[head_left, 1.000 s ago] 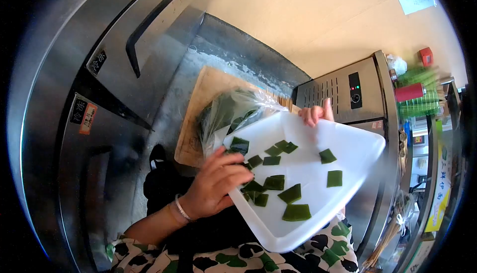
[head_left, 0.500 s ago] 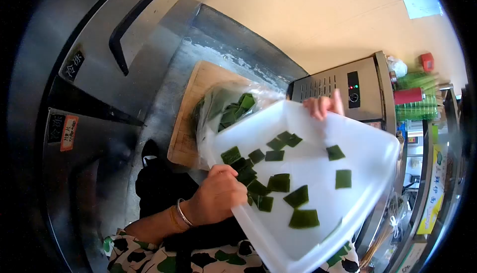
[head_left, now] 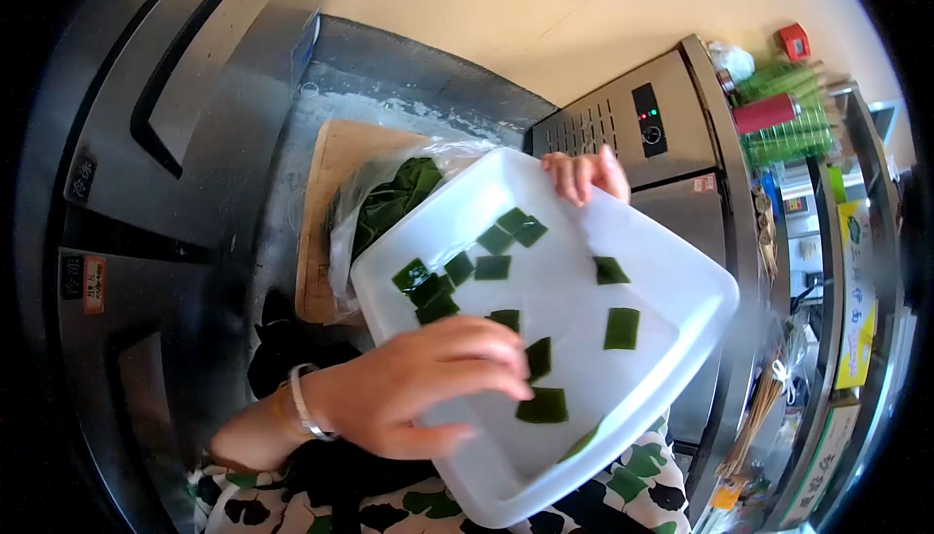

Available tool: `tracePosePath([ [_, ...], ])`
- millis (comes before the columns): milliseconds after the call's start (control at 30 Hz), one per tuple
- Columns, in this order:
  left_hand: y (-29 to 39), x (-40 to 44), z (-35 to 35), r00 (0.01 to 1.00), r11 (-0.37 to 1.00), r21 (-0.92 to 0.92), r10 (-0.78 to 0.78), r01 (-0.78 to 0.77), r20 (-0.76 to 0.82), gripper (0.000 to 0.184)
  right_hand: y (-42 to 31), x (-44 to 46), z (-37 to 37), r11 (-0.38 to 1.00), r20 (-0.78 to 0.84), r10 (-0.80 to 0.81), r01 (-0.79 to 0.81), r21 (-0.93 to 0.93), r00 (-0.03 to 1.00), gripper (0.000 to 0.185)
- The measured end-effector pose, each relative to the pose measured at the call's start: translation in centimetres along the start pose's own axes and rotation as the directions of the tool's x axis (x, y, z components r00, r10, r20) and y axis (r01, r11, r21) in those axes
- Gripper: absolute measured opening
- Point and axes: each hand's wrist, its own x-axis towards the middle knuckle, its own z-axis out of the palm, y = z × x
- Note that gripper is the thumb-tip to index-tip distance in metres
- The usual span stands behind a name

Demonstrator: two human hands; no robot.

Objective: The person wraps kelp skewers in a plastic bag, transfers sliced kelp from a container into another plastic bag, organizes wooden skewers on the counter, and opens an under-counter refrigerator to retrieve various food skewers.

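A white plastic tray [head_left: 671, 242] is tilted in front of me, with several flat dark green squares that look like cut kelp [head_left: 623, 328] scattered over its bottom. My right hand [head_left: 587, 174] grips the far rim, fingers over the inside of the wall; its arm is hidden behind the tray. Over the near left part of the tray is my left hand [head_left: 438, 383], a bracelet on its wrist. Its thumb is apart from the slightly blurred fingers, and the fingertips are close to a kelp square [head_left: 538, 359]. I see nothing held in it. Some squares are partly hidden beneath this hand.
A clear plastic bag of dark green leafy pieces [head_left: 394, 203] rests on a wooden board [head_left: 326, 160] beyond the tray. Steel cabinet doors [head_left: 146, 271] with black handles stand at left. A steel appliance [head_left: 623, 125] and shelves with goods are at right.
My left hand has let go of the tray's near rim and moved in over the kelp squares, opening. The tray and view have shifted; my right hand still holds the far rim.
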Motion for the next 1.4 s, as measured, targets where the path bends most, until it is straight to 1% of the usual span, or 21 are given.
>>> tracePosePath([
  [67, 0.1, 5.1, 2.5, 0.994, 0.999, 0.04, -0.009, 0.005, 0.107, 0.05, 1.5, -0.6, -2.3, 0.996, -0.044, 0.081, -0.08, 0.027, 0.996, 0.059],
  [133, -1.7, 8.3, 4.7, 0.996, 0.927, 0.37, 0.026, -0.055, 0.084, 0.062, 3.0, -0.6, -4.1, 0.991, -0.025, 0.112, -0.11, 0.072, 0.993, 0.058],
  [167, -2.7, 9.2, 5.7, 0.996, 0.925, 0.376, 0.025, -0.056, 0.087, 0.062, 3.5, -0.6, -4.4, 0.992, 0.033, 0.089, -0.092, 0.092, 0.996, 0.058],
  [233, -4.7, 10.7, 7.1, 0.98, 0.827, 0.527, 0.143, -0.194, 0.136, 0.062, 2.3, -0.1, -2.3, 0.969, 0.016, 0.192, -0.192, 0.156, 0.981, 0.058],
  [267, -5.6, 11.7, 7.7, 0.98, 0.825, 0.53, 0.143, -0.195, 0.138, 0.062, 1.8, 0.2, -1.3, 0.953, 0.007, 0.242, -0.239, 0.189, 0.97, 0.057],
  [333, -6.9, 13.1, 8.4, 0.968, 0.736, 0.632, 0.228, -0.242, 0.105, 0.052, -0.1, 1.1, 3.3, 0.978, 0.257, 0.022, -0.074, 0.195, 0.966, 0.057],
  [367, -7.4, 13.7, 7.5, 0.96, 0.728, 0.628, 0.24, -0.276, 0.144, 0.035, 0.1, 1.1, 3.1, 0.973, 0.263, 0.011, -0.071, 0.219, 0.965, 0.057],
  [400, -8.2, 13.7, 6.9, 0.96, 0.728, 0.627, 0.239, -0.277, 0.146, 0.035, 0.2, 1.0, 3.0, 0.968, 0.268, 0.001, -0.068, 0.242, 0.964, 0.057],
  [467, -10.4, 12.5, 5.4, 0.959, 0.668, 0.691, 0.139, -0.276, 0.248, 0.023, -0.5, 0.7, 2.6, 0.972, 0.197, -0.045, -0.002, 0.234, 0.979, 0.057],
  [533, -13.1, 11.0, 4.1, 0.977, 0.625, 0.762, 0.002, -0.167, 0.213, 0.017, 0.4, -0.9, -0.7, 0.964, 0.046, 0.096, -0.104, 0.244, 0.994, 0.055],
  [600, -15.9, 8.8, 3.1, 0.985, 0.617, 0.787, -0.147, 0.02, 0.09, 0.015, 0.5, -2.0, -2.8, 0.945, -0.068, 0.214, -0.189, 0.266, 0.974, 0.054],
  [633, -15.9, 8.3, 2.8, 0.979, 0.61, 0.788, -0.197, 0.082, 0.051, 0.015, 0.1, -2.2, -3.1, 0.935, -0.106, 0.263, -0.226, 0.274, 0.959, 0.054],
  [700, -12.8, 7.8, 2.6, 0.945, 0.676, 0.735, -0.27, 0.051, 0.183, 0.016, 0.1, -2.0, -3.9, 0.971, -0.045, 0.189, -0.179, 0.159, 0.981, 0.054],
  [733, -7.9, 9.1, 2.7, 0.963, 0.797, 0.603, -0.185, 0.031, 0.194, 0.022, 0.0, -1.8, -4.0, 0.98, -0.021, 0.163, -0.159, 0.122, 0.986, 0.054],
  [767, -7.0, 9.3, 5.0, 0.994, 0.945, 0.316, 0.059, -0.086, 0.094, 0.031, -0.4, -1.4, -3.8, 0.987, 0.004, 0.123, -0.123, 0.106, 0.992, 0.054],
  [833, -4.2, 9.1, 7.9, 0.899, 0.913, 0.063, 0.382, -0.403, 0.216, 0.046, -0.7, -0.8, -2.9, 0.99, 0.028, 0.096, -0.098, 0.103, 0.995, 0.053],
  [867, -4.1, 9.3, 8.0, 0.902, 0.915, 0.068, 0.378, -0.399, 0.209, 0.046, -0.9, -0.5, -2.4, 0.991, 0.04, 0.082, -0.086, 0.102, 0.996, 0.053],
  [933, -4.0, 9.5, 8.1, 0.838, 0.886, 0.051, 0.416, -0.461, 0.353, 0.049, -1.7, -0.1, -1.3, 0.99, 0.07, -0.027, 0.017, 0.14, 0.997, 0.052],
  [1133, -5.3, 7.4, 6.3, 0.802, 0.87, 0.146, 0.352, -0.47, 0.483, 0.037, -3.1, 0.2, -0.3, 0.989, 0.104, -0.124, 0.114, 0.095, 0.987, 0.051],
  [1267, -7.9, 5.8, 3.7, 0.825, 0.849, 0.372, 0.124, -0.376, 0.552, 0.032, -3.9, -0.3, 0.0, 0.983, 0.091, -0.142, 0.13, 0.128, 0.986, 0.052],
  [1400, -11.4, 4.6, 0.8, 0.823, 0.708, 0.664, -0.216, -0.238, 0.525, 0.023, -3.7, -0.7, -1.5, 0.993, 0.053, -0.087, 0.082, 0.083, 0.995, 0.052],
])
